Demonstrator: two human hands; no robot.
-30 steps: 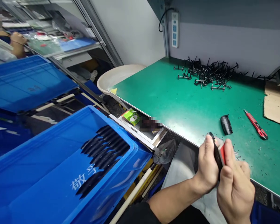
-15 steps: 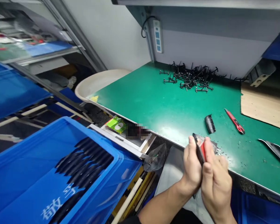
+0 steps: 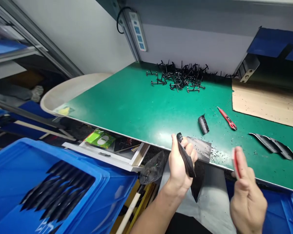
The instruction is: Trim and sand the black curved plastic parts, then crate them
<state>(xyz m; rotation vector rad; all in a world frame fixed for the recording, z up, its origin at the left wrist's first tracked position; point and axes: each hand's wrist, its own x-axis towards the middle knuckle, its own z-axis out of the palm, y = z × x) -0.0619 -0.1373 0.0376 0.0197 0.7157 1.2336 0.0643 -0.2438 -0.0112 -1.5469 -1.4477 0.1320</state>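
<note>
My left hand point(image 3: 180, 164) is closed round a long curved black plastic part point(image 3: 185, 156), held at the near edge of the green bench mat point(image 3: 141, 107). My right hand point(image 3: 246, 195) is off to the right, apart from the left, pinching a small red tool point(image 3: 235, 159) between thumb and fingers. Black shavings point(image 3: 216, 151) lie scattered on the mat between the hands. A short black part point(image 3: 203, 124) and a red utility knife point(image 3: 227, 118) lie just beyond.
A pile of black plastic sprues point(image 3: 180, 78) sits at the back of the mat. Two finished black parts point(image 3: 273, 146) lie right, cardboard point(image 3: 266, 100) behind them. A blue crate point(image 3: 51, 188) with several black parts stands lower left. A power strip point(image 3: 136, 31) hangs on the wall.
My hands were pressed together, the red tool against the black part; now they have separated, the right hand moving right. The view has swung rightward.
</note>
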